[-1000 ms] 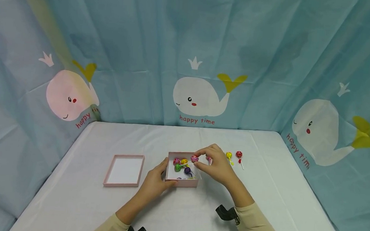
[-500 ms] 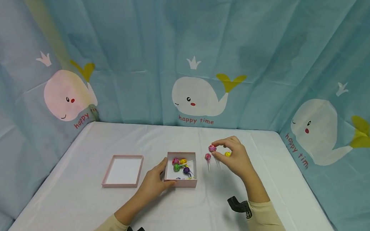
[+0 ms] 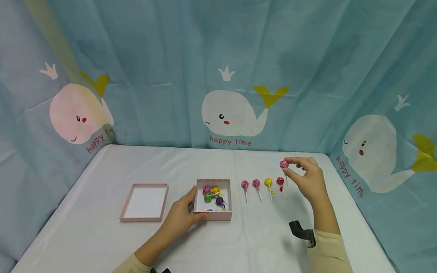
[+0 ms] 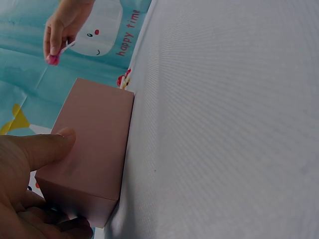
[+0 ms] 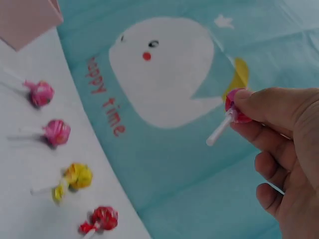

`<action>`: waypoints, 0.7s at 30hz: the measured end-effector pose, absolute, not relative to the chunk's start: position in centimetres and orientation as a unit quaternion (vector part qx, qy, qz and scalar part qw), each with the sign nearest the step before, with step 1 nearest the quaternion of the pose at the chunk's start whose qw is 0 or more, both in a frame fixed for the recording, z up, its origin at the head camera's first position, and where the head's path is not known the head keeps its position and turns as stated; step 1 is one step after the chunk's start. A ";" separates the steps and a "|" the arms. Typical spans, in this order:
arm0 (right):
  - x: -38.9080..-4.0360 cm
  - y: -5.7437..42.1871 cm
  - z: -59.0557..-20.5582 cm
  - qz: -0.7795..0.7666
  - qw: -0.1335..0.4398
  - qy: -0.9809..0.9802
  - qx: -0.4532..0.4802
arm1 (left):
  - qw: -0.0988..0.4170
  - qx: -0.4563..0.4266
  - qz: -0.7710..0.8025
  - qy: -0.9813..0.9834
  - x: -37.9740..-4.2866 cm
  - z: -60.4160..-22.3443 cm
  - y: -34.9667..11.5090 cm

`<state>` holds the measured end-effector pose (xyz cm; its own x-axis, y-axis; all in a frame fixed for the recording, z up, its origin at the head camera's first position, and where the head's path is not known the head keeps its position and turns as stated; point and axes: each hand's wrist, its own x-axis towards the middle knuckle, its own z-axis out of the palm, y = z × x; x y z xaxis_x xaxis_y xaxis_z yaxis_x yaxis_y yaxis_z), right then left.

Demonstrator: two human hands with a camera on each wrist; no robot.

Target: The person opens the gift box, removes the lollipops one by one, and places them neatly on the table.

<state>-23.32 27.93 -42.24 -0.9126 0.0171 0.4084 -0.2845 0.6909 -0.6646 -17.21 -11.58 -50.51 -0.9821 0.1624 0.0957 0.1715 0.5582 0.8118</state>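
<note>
My right hand (image 3: 308, 176) pinches a pink lollipop (image 3: 284, 164) by its wrapped head between thumb and fingertips, above the table's far right part. In the right wrist view its white stick hangs down to the left. Below and left of that hand, several lollipops lie in a row: two pink ones, a yellow lollipop (image 3: 268, 182) and a red lollipop (image 3: 280, 181). My left hand (image 3: 180, 214) holds the open pink box (image 3: 218, 216) at its front left corner, thumb on the front wall. Inside lie several lollipops, among them a green one (image 3: 208, 198) and a purple one (image 3: 219, 201).
A shallow pink box lid (image 3: 145, 202) with a white inside lies left of the box. White cloth covers the table (image 3: 264, 249). A blue curtain (image 3: 159, 107) with printed whales closes off the back and both sides.
My right hand has carried the pink lollipop from above the box, past the row, to the far right. My left hand has stayed on the box.
</note>
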 end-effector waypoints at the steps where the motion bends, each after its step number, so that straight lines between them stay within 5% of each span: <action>1: -23.5 28.3 -42.5 0.386 0.194 -0.899 0.066 | 0.007 -0.095 -0.461 -0.882 -17.2 -50.5 -11.6; 10: -24.6 31.3 -45.4 0.374 0.150 -0.915 -0.018 | 0.009 -0.098 -0.460 -0.882 -17.2 -50.6 -11.6; 21: -25.7 32.8 -49.5 0.357 0.168 -0.918 -0.033 | 0.014 -0.104 -0.464 -0.880 -17.0 -50.5 -11.6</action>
<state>-25.69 32.80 -49.45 -0.9411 0.1806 0.2858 -0.0598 0.7432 -0.6664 -17.05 -11.64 -50.52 -0.9779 0.1702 0.1212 0.1962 0.5482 0.8130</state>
